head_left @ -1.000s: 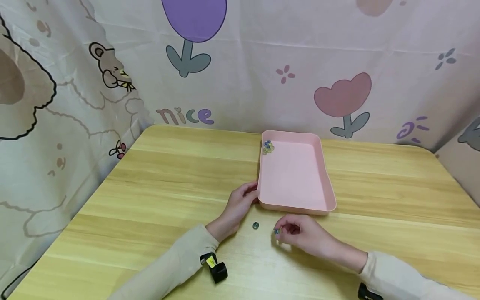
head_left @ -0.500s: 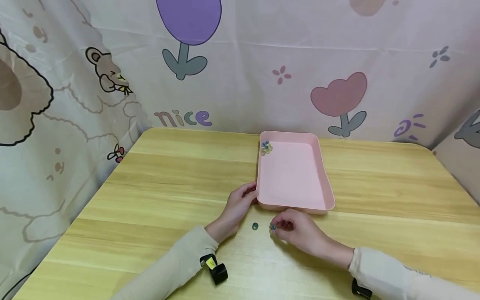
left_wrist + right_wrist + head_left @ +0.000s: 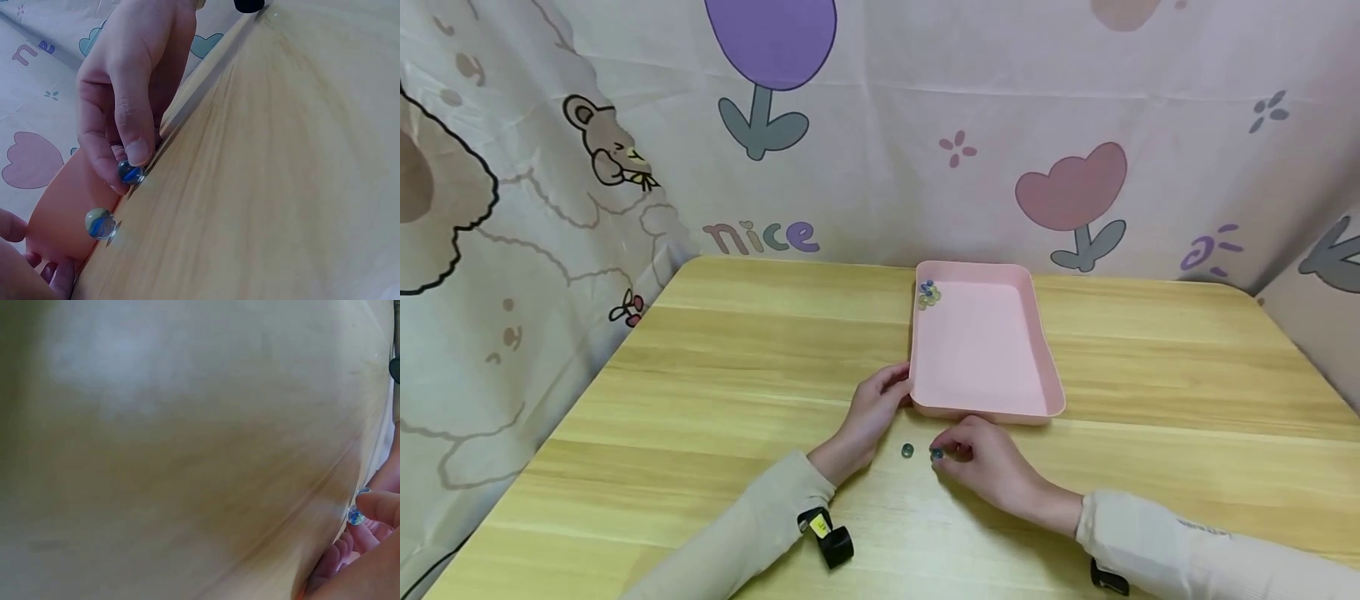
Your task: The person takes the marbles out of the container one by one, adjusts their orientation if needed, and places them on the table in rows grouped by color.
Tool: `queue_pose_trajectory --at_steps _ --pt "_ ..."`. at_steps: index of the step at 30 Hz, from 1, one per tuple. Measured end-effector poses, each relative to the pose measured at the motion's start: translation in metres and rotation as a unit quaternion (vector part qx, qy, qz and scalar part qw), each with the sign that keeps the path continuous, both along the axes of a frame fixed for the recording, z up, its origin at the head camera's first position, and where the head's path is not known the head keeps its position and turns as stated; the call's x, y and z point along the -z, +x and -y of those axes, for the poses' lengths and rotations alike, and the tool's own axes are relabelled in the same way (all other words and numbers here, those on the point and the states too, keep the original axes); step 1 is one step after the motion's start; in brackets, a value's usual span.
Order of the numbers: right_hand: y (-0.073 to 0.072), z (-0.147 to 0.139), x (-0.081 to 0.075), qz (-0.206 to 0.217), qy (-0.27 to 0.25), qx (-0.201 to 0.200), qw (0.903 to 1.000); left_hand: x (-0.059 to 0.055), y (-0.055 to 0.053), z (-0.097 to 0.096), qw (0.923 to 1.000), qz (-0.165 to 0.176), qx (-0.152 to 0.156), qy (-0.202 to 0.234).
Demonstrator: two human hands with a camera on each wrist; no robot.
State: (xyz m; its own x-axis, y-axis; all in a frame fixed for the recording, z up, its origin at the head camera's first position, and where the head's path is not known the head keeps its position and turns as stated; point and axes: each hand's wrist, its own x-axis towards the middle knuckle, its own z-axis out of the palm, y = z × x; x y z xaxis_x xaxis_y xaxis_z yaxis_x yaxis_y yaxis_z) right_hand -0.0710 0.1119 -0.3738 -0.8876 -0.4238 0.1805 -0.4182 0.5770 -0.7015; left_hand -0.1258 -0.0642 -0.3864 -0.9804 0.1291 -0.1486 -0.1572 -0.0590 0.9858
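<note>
My right hand [image 3: 992, 467] pinches a clear glass marble [image 3: 936, 454] with a blue swirl between thumb and fingertips, low over the table in front of the pink tray [image 3: 988, 354]. A second marble [image 3: 907, 451] lies on the wood just left of it; in the left wrist view this marble [image 3: 100, 224] shows blue and yellowish swirls. My left hand [image 3: 872, 408] grips the tray's near left corner, its fingers partly hidden along the wall. Inside the tray's far left corner sits a cluster of several blue and yellowish marbles [image 3: 928, 294].
The wooden table [image 3: 760, 350] reaches back to a printed cloth [image 3: 895, 192] hanging behind it. Another cloth [image 3: 535, 275] hangs along the left side. A black wrist camera [image 3: 835, 546] is strapped at my left sleeve.
My right hand has moved left with its marble, closer to the marble on the table. My left hand stays at the tray corner. The head view has shifted slightly.
</note>
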Motion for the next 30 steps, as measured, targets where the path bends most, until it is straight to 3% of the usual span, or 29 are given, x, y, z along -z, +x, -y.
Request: queue_pose_trajectory --at_steps 22,30 --pt "0.0009 0.0035 0.001 0.027 0.005 0.004 0.9996 0.0024 0.0023 0.0016 1.0 0.004 -0.001 -0.003" --pt "0.0005 -0.0006 -0.0005 0.028 0.003 0.003 0.9996 0.0025 0.002 0.0013 0.9999 -0.015 0.005 0.002"
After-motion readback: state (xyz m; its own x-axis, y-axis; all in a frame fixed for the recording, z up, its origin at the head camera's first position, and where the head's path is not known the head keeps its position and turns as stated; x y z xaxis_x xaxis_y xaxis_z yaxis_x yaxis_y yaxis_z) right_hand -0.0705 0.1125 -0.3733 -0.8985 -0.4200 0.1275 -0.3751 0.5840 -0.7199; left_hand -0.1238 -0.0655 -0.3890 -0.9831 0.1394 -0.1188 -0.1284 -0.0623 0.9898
